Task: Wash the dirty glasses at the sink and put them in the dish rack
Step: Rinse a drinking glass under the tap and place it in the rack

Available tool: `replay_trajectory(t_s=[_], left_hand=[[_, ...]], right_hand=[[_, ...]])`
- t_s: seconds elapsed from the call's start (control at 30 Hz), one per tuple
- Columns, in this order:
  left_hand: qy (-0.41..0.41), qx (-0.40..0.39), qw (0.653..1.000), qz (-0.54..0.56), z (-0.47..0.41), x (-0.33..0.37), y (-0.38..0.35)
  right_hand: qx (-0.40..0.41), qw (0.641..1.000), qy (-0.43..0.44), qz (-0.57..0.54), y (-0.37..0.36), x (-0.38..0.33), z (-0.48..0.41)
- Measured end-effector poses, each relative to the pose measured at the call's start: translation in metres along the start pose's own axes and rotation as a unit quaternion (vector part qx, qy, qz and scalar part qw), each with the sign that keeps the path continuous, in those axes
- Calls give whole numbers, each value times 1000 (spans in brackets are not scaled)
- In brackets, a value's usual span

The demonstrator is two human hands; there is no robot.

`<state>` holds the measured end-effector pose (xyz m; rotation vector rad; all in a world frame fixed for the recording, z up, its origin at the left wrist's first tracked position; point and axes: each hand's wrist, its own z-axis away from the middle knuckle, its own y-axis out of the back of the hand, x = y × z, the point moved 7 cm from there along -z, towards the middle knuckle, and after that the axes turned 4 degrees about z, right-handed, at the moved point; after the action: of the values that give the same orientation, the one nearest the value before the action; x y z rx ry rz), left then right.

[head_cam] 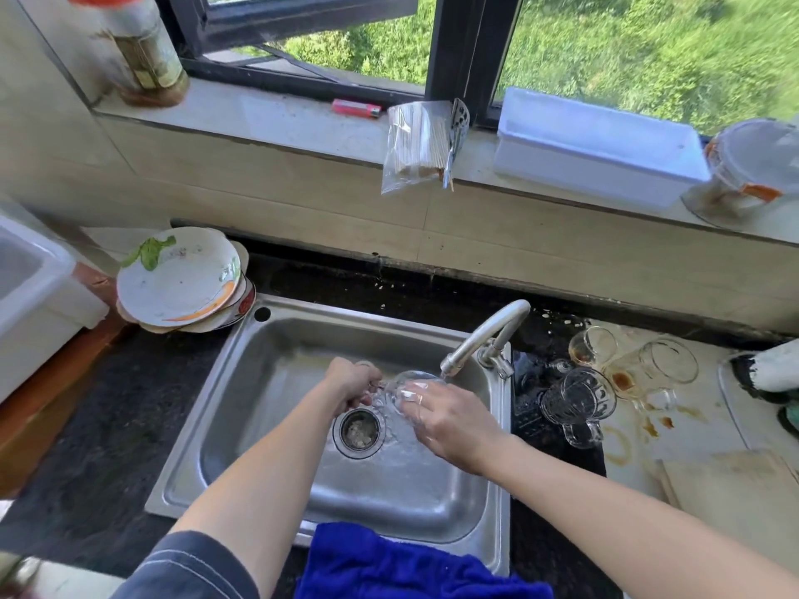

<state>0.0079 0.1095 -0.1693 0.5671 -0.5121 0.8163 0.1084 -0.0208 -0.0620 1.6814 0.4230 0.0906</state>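
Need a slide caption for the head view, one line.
Both hands, left hand and right hand, hold a glass mug under the faucet over the sink.

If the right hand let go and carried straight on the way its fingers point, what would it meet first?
The right hand points up-left across the glass it grips, so past that it would probably meet the left hand on the glass's far side; depth is uncertain.

Both hands hold 1 glass mug (400,393) over the sink (268,382), under the tap (484,335): the left hand (352,384) grips its handle, the right hand (449,421) wraps the body. The drain (359,430) lies just below. At 3 o'clock, 3 more glasses (577,399) lie on a stained counter. Plates (177,278) are stacked at 10 o'clock. A blue cloth (389,564) drapes the rim at 6 o'clock.
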Motion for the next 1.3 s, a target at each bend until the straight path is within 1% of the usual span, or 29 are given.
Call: replay_trajectory(t_s=[0.03, 0.07, 0.1, 0.13, 0.17, 0.2, 0.23, 0.3, 0.33, 0.37, 0.4, 0.43, 0.47, 0.5, 0.53, 0.57, 0.6, 0.63, 0.7, 0.77, 0.87, 1.0, 1.13, 1.23, 1.3], left_hand=[[2, -8, 999, 32, 2, 0, -2], [9, -25, 995, 93, 1, -4, -4], [20, -49, 983, 174, 2, -7, -8], [23, -70, 965, 251, 3, -11, -12], [19, -82, 946, 312, 4, -14, -18], [11, -80, 935, 346, 5, -17, -24], [2, -67, 926, 372, 5, -18, -29], [-21, -23, 917, 398, 2, -17, -30], [-30, -9, 919, 392, -2, -16, -28], [-34, -1, 927, 374, -5, -13, -24], [-33, 8, 940, 339, -7, -11, -20], [-33, 13, 954, 297, -8, -8, -16], [-37, 12, 967, 253, -7, -4, -16], [-41, 4, 975, 216, -5, 1, -18], [-43, -2, 981, 187, -3, 5, -20], [-44, -1, 986, 163, -4, 8, -19], [-44, 5, 989, 140, -8, 9, -14], [-40, 16, 992, 121, -13, 10, -5], [-35, 42, 995, 87, -18, 8, 10], [-34, 36, 996, 72, -14, 11, 5], [-24, 9, 998, 59, -6, 16, -7], [-9, 46, 999, 14, -7, 9, 13], [-3, -13, 1000, -18, 4, 14, -9], [16, -22, 997, -75, -4, 9, 1], [25, -28, 997, -74, -1, 5, 3]], right_hand=[[8, 999, -27, -29, 3, 0, -5], [11, 994, -74, -77, 5, 3, -7], [10, 981, -142, -135, 5, 11, -5], [15, 956, -215, -198, 3, 19, -1], [16, 921, -285, -266, -1, 25, 4], [22, 890, -334, -311, -5, 27, 6], [33, 866, -367, -337, -9, 27, 4], [57, 825, -411, -383, -15, 28, 3], [55, 817, -415, -396, -15, 28, 5], [39, 834, -395, -384, -12, 28, 7], [11, 871, -347, -348, -8, 26, 8], [-26, 918, -279, -280, -7, 24, 9], [-47, 957, -210, -195, -5, 22, 9], [-46, 985, -137, -95, -3, 18, 7], [-40, 995, -89, -38, -3, 16, 6], [-39, 997, -61, -17, -4, 16, 6], [-36, 998, -44, -19, -5, 18, 7], [-50, 998, -34, -34, -5, 21, 10], [-58, 998, -12, -28, -2, 24, 16], [-39, 999, -5, 0, -3, 21, 12], [-28, 999, -18, 4, -7, 13, 4], [-35, 999, 19, -14, -3, 19, 23], [8, 999, 24, 28, -7, 5, 11], [3, 999, 25, 37, -8, 16, 18], [-1, 999, -5, 35, -7, 24, 17]])
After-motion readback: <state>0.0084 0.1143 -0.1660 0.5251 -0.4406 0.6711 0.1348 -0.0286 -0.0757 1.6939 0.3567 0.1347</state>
